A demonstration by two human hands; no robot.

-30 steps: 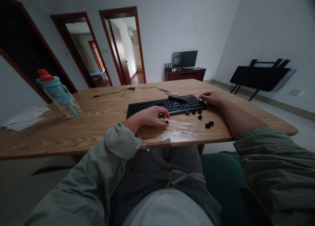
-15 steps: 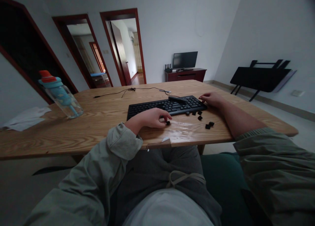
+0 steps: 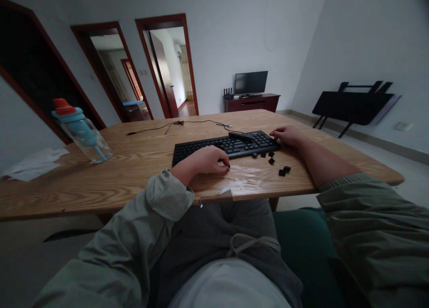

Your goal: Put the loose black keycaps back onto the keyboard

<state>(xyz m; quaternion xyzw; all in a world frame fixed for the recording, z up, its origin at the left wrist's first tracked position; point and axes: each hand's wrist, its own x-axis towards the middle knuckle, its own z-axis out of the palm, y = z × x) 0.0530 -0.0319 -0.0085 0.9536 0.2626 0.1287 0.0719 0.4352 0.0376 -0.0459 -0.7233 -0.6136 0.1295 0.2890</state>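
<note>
A black keyboard (image 3: 204, 146) lies on the wooden table (image 3: 140, 178), with a dark slim object (image 3: 240, 137) resting across its keys. My left hand (image 3: 211, 160) is at the keyboard's front edge, its thumb and fingertips closed on a small black keycap (image 3: 229, 166), mostly covered by the fingers. At the keyboard's right end is my right hand (image 3: 285, 135), its fingers touching the corner; whether they grip it is hard to see. Several loose black keycaps (image 3: 282, 172) lie in front of the keyboard's right half.
A clear bottle with an orange lid (image 3: 87, 136) and white tissues (image 3: 36, 162) are at the table's left. A thin black cable (image 3: 197, 120) runs behind the keyboard. Tape (image 3: 217, 195) sticks to the front edge. A monitor (image 3: 250, 83) stands farther back.
My left thumb and fingertips have closed around the keycap, which showed more fully before. My right hand has stayed at the keyboard's right end.
</note>
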